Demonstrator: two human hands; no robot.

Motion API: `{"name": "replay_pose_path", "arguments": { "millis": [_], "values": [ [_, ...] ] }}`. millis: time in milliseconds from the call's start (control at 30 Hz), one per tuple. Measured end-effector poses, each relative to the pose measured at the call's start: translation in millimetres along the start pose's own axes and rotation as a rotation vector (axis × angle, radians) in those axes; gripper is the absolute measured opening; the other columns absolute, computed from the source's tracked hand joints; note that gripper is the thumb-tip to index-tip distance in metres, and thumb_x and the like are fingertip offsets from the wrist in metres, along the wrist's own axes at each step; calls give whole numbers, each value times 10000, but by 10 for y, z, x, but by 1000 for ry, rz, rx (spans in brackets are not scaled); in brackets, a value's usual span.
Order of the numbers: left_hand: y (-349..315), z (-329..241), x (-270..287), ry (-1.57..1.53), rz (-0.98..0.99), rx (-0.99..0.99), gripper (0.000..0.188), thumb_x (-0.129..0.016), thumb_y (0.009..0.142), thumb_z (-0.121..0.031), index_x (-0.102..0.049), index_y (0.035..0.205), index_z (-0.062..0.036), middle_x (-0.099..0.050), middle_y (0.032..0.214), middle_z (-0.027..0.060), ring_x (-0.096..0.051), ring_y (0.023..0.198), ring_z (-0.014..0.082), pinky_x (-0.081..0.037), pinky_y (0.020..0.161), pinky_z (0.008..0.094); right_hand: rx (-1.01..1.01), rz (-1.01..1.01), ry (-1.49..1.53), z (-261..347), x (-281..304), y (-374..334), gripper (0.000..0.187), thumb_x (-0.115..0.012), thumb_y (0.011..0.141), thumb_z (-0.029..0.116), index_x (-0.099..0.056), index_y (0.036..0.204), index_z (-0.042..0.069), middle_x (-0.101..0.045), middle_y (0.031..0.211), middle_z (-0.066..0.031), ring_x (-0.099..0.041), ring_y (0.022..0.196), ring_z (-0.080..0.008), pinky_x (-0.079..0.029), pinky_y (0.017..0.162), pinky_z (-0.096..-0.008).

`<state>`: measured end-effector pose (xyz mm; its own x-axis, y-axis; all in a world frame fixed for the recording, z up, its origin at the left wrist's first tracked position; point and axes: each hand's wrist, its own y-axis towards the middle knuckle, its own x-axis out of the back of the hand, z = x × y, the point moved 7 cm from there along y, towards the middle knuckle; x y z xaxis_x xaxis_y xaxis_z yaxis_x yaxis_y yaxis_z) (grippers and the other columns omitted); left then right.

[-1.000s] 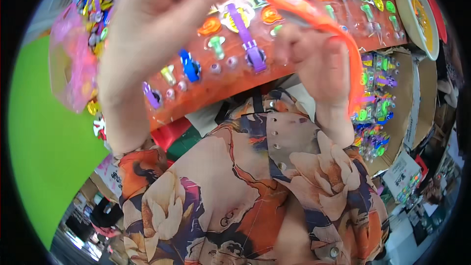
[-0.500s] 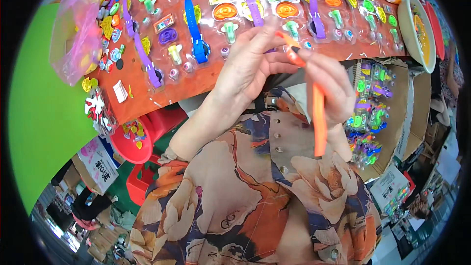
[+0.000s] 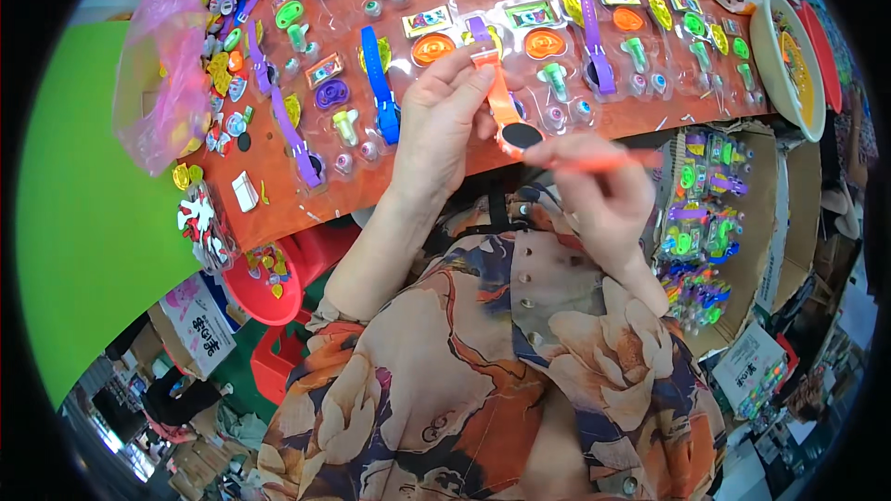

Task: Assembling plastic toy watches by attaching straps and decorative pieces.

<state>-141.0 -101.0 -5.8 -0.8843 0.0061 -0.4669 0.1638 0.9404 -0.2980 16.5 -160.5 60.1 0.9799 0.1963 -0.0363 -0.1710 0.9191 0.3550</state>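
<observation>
Pinching an orange watch (image 3: 504,102) (black round disc (image 3: 522,136), one strap (image 3: 617,161) blurred) are left hand (image 3: 438,121) and right hand (image 3: 605,190).

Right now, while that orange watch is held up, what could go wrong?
The right grip is blurred, so how firmly it holds the orange watch is unclear; the strap might slip. The watch appears near the front edge of the table, so if dropped it could fall off. The left grip looks close to the blue watch and might nudge it.
</observation>
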Motion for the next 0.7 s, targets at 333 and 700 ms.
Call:
{"name": "replay_pose_path", "arguments": {
  "millis": [333, 700],
  "values": [
    [-64, -70, -75, 352, -12, -176, 259, -576, 999, -94, -551, 1227, 26, -717, 1098, 144, -616, 699, 62, -495, 609, 188, -640, -25, 249, -608, -22, -23, 246, -520, 1043, 185, -657, 1094, -13, -610, 732, 16, -526, 673, -39, -432, 638, -207],
    [-231, -98, -188, 499, 22, -222, 221, -585, 988, -51, -605, 1190, 37, -724, 1058, 129, -685, 923, 124, -549, 790, 243, -757, 7, 346, -744, -73, -116, 314, -514, 1048, 286, -695, 1032, 30, -588, 659, 31, -444, 585, -9, -305, 538, -185]
  ]
}}
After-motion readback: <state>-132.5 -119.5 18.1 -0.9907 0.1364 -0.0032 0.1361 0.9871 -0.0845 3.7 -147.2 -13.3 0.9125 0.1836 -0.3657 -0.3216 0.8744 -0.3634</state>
